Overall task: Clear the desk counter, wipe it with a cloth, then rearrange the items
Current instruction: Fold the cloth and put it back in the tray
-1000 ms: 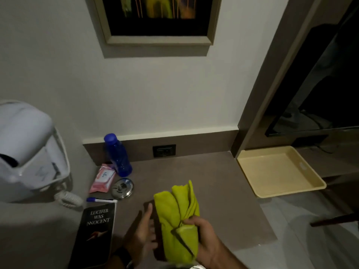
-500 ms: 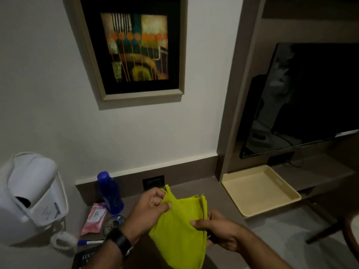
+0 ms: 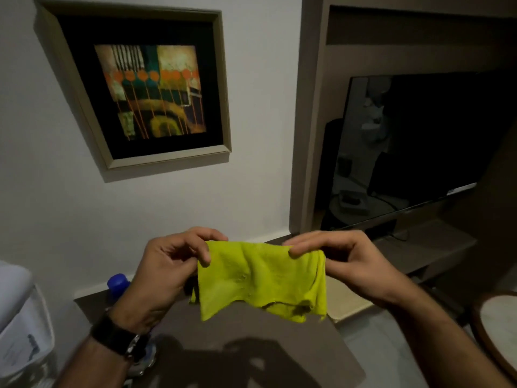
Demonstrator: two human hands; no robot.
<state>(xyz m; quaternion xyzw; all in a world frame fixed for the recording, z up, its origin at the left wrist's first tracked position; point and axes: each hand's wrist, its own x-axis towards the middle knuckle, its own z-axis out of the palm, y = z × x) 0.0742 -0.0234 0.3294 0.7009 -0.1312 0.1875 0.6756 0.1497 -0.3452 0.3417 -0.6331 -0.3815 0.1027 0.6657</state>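
We see the left hand (image 3: pixel 165 271) and right hand (image 3: pixel 348 261) each pinching a top corner of the yellow-green cloth (image 3: pixel 261 278) — it hangs spread between them above the brown counter (image 3: pixel 251 345). A blue bottle cap (image 3: pixel 119 282) peeks out behind the left hand — a framed painting (image 3: pixel 148 91) hangs on the wall.

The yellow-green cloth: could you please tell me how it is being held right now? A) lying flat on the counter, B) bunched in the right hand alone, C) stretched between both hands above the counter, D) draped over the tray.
C: the left hand and right hand each pinch a top corner of the cloth, which hangs spread between them.
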